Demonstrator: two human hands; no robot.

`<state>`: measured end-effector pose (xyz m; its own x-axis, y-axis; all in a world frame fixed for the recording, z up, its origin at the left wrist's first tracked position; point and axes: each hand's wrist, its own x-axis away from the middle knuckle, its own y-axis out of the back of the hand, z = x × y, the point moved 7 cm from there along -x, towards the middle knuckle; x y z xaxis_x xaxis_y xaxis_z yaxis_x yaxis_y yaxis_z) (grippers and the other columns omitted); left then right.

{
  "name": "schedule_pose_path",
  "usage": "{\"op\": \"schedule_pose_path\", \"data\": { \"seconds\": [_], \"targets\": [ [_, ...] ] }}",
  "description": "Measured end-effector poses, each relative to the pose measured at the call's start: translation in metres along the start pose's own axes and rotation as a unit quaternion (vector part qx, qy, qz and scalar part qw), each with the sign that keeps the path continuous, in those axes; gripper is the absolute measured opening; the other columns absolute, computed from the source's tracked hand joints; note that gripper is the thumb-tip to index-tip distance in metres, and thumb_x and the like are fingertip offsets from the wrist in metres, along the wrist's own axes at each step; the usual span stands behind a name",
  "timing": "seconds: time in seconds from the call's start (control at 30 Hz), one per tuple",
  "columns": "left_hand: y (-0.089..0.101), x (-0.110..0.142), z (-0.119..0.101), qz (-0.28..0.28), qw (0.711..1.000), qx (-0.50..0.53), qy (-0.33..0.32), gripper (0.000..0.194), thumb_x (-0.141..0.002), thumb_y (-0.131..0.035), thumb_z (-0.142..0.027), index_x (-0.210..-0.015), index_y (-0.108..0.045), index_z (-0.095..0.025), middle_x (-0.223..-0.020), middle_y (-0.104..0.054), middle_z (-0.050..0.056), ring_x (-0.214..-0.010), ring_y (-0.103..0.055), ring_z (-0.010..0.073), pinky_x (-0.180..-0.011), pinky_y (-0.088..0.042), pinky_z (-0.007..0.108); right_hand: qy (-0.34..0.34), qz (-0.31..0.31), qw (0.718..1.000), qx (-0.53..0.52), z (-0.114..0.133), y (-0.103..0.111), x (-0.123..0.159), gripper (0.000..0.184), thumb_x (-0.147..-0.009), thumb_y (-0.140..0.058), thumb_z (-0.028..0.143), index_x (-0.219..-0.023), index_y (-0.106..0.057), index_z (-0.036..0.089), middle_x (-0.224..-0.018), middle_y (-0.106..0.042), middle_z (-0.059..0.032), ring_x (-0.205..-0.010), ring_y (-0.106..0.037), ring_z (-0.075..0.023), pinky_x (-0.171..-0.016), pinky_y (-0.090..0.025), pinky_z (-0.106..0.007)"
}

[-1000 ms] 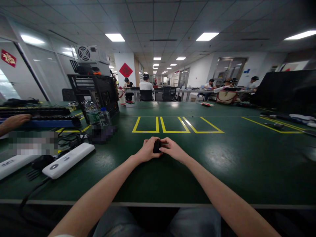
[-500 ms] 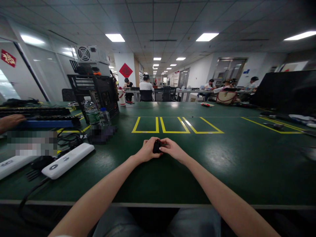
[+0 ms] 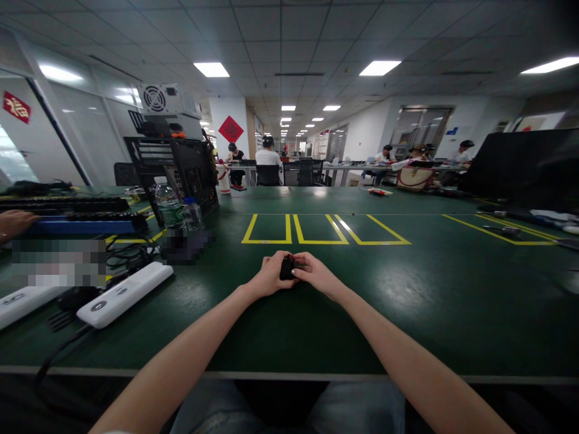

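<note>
Between my hands is a small black block-like object [image 3: 286, 269], too dark and partly covered for its kind to be told. My left hand [image 3: 271, 274] is closed around its left side, thumb below and fingers above. From the right, my right hand [image 3: 312, 272] has its thumb and fingers pinched at the object's edge. Both hands are just over the green table [image 3: 289, 337], in front of the yellow tape outlines [image 3: 296, 243].
White power strips [image 3: 126, 295] with cables lie at left, near plastic bottles [image 3: 167, 205] and an open computer case [image 3: 194, 172]. Another person's hand [image 3: 15, 224] rests by a blue bar [image 3: 90, 225]. A black screen-like panel [image 3: 520, 163] stands at right.
My hands and the black object stay almost still, with only slight finger movement. The other person's hand at the far left has shifted a little further left.
</note>
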<state>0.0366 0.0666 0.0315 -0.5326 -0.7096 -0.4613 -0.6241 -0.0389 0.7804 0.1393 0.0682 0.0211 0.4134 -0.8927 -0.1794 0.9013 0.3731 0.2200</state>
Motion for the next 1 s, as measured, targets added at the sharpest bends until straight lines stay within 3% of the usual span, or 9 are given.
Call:
{"op": "schedule_pose_path", "data": {
  "seconds": [0.13,0.33,0.53,0.7,0.87,1.0],
  "targets": [
    [0.001,0.001,0.000,0.003,1.000,0.005,0.000,0.054,-0.066,-0.059,-0.034,-0.112,-0.032,-0.021,-0.105,-0.047,0.004,-0.097,-0.047,0.0212,-0.087,-0.029,0.037,0.000,0.022,1.000,-0.009,0.001,-0.001,0.001,0.029,-0.069,-0.058,0.022,-0.095,-0.047,0.019,-0.100,-0.051,-0.0032,-0.097,-0.051,-0.0175,-0.084,-0.042,-0.037],
    [-0.001,-0.001,0.001,-0.005,1.000,0.001,0.004,0.056,-0.065,-0.061,-0.033,-0.111,-0.033,-0.020,-0.106,-0.047,0.005,-0.098,-0.046,0.0220,-0.087,-0.029,0.038,0.007,0.006,0.999,-0.032,0.001,0.000,0.001,0.025,-0.070,-0.056,0.031,-0.090,-0.048,0.019,-0.096,-0.053,-0.0025,-0.088,-0.053,-0.0169,-0.077,-0.045,-0.036],
    [-0.001,-0.001,0.001,-0.006,1.000,-0.002,0.002,0.055,-0.065,-0.061,-0.032,-0.111,-0.033,-0.020,-0.104,-0.048,0.005,-0.097,-0.047,0.0212,-0.087,-0.029,0.037,-0.021,0.014,0.999,-0.044,-0.007,0.002,-0.004,0.032,-0.067,-0.060,0.026,-0.095,-0.047,0.019,-0.098,-0.052,-0.0042,-0.092,-0.052,-0.0184,-0.080,-0.043,-0.038],
    [0.000,0.000,0.001,0.004,1.000,0.006,0.009,0.054,-0.066,-0.059,-0.034,-0.111,-0.033,-0.020,-0.105,-0.047,0.005,-0.096,-0.047,0.0216,-0.086,-0.029,0.037,0.006,0.043,0.997,-0.058,0.002,0.000,0.000,0.034,-0.063,-0.064,0.021,-0.092,-0.047,0.019,-0.100,-0.050,-0.0024,-0.099,-0.049,-0.0175,-0.086,-0.040,-0.036],
    [0.000,-0.001,0.003,-0.001,1.000,0.013,0.008,0.055,-0.065,-0.060,-0.034,-0.112,-0.033,-0.020,-0.105,-0.047,0.005,-0.097,-0.047,0.0214,-0.087,-0.028,0.038,0.000,0.025,0.999,-0.036,0.005,0.001,0.003,0.025,-0.069,-0.058,0.028,-0.089,-0.047,0.019,-0.100,-0.051,-0.0032,-0.095,-0.051,-0.0178,-0.081,-0.042,-0.037],
    [0.000,-0.001,0.001,0.010,1.000,0.021,0.017,0.053,-0.066,-0.059,-0.035,-0.111,-0.034,-0.020,-0.105,-0.048,0.005,-0.097,-0.047,0.0215,-0.087,-0.029,0.038,0.011,0.020,0.999,-0.030,0.004,0.001,0.002,0.027,-0.068,-0.058,0.020,-0.092,-0.047,0.019,-0.100,-0.051,-0.0028,-0.096,-0.050,-0.0170,-0.082,-0.042,-0.036]
  ]
}}
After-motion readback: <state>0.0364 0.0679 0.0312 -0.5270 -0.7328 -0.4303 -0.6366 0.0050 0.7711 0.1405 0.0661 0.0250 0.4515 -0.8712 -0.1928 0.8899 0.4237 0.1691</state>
